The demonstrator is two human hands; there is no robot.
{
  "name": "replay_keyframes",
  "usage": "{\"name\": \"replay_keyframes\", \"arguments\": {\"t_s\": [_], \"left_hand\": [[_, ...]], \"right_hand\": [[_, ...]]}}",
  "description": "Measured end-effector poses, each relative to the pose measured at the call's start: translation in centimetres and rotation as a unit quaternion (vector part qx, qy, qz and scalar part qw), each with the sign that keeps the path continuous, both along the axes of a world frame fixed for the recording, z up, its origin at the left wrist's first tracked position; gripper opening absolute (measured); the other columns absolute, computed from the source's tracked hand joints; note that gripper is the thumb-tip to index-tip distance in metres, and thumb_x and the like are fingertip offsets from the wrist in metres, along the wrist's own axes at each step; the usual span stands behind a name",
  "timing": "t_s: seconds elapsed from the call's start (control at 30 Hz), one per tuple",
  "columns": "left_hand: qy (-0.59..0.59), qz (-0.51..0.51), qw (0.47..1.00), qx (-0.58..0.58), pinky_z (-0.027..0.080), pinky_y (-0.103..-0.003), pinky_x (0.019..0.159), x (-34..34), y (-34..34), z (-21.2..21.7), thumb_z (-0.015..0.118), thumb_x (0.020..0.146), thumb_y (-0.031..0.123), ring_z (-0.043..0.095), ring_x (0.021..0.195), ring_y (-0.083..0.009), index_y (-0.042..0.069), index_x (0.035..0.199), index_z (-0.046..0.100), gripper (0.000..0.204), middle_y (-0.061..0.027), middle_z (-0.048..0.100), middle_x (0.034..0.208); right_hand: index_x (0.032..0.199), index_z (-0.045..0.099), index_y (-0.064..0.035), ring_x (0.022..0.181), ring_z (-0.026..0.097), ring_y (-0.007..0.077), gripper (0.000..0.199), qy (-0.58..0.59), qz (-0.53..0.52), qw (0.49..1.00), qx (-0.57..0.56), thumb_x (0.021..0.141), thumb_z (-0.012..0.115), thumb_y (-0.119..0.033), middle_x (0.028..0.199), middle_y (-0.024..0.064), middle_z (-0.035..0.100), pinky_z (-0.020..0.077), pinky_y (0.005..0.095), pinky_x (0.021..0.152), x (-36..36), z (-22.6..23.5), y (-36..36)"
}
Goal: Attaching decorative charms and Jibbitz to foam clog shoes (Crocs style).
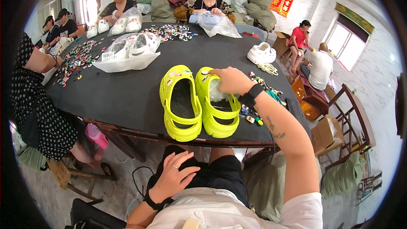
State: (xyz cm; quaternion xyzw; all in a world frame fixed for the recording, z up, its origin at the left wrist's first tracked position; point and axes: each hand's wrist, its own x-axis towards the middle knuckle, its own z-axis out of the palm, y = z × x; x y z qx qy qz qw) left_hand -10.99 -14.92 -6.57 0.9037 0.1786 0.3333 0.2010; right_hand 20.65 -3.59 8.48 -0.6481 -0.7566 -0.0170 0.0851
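Note:
Two lime-green clogs stand side by side at the table's near edge, toes away from me. The left clog (183, 132) has several small charms on its toe. On the right clog (219, 129), a few charms sit on the upper, and clear crumpled plastic fills part of the opening. My right hand (231, 80) is closed at this clog's toe; its index finger lies on the upper beside the charms, the other fingers partly hidden. My left hand (176, 174) hovers above my lap, holding nothing, fingers apart.
Loose charms (275, 95) lie right of the clogs, more charms (78, 61) at the left. White clogs in plastic (129, 53) and a white pair (260, 54) stand farther back on the dark table (127, 97). Several people sit around. A wooden stool (72, 178) is lower left.

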Motion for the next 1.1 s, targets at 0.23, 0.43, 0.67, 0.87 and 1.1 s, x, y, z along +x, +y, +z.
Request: {"name": "replay_keyframes", "arguments": {"t_s": [0.23,0.43,0.67,0.87,1.1], "left_hand": [[-0.032,-0.031,0.999,0.003,0.036,-0.048,0.103,0.5,0.0,1.7,0.074,0.076,0.01,0.052,0.12,-0.03,0.015,0.101,0.07,0.026,-0.0089,0.056,0.127],[-0.096,0.023,0.995,-0.009,0.043,-0.039,0.099,0.1,4.1,10.0,0.07,0.078,0.005,0.056,0.115,-0.0307,0.006,0.111,0.063,0.034,-0.0139,0.059,0.121],[0.107,0.032,0.992,-0.056,0.047,-0.037,0.092,2.8,10.5,14.2,0.058,0.092,0.036,0.059,0.109,-0.0329,0.0,0.123,0.056,0.047,-0.021,0.061,0.115],[0.346,0.092,0.932,-0.063,0.053,-0.038,0.071,7.8,14.5,16.5,0.044,0.094,0.059,0.069,0.073,-0.0269,-0.001,0.105,0.064,0.064,-0.0167,0.069,0.082],[0.477,0.074,0.868,-0.114,0.053,-0.034,0.071,10.1,14.2,18.5,0.042,0.093,0.064,0.069,0.074,-0.0219,-0.003,0.094,0.067,0.071,-0.013,0.069,0.08]], "right_hand": [[0.088,0.067,0.0004,0.077,0.069,0.0355,0.02,-0.085,-0.093,0.987,0.102,0.072,0.062,-0.01,0.08,0.0213,0.068,0.0562,0.0409,0.071,-1.4,-2.3,0.5],[0.111,0.061,0.002,0.089,0.067,0.0404,0.043,0.044,-0.067,0.997,0.009,0.072,0.06,-0.017,0.092,0.0258,0.068,0.0539,0.0455,0.08,0.8,-1.8,0.0],[0.147,0.03,-0.0033,0.11,0.06,0.0272,0.087,0.439,0.001,0.88,-0.184,0.082,0.069,-0.048,0.131,0.0203,0.053,0.0508,0.0367,0.092,3.1,-1.6,-4.3],[0.136,0.039,-0.0016,0.103,0.061,0.0226,0.067,0.532,-0.11,0.831,-0.12,0.096,0.046,-0.056,0.121,0.0139,0.056,0.0542,0.038,0.082,2.2,-3.2,-7.6],[0.121,0.043,-0.0013,0.09,0.06,0.0161,0.044,0.517,0.012,0.855,0.031,0.095,0.063,-0.03,0.112,0.0123,0.055,0.0509,0.0298,0.072,0.7,-8.6,-13.5]]}}
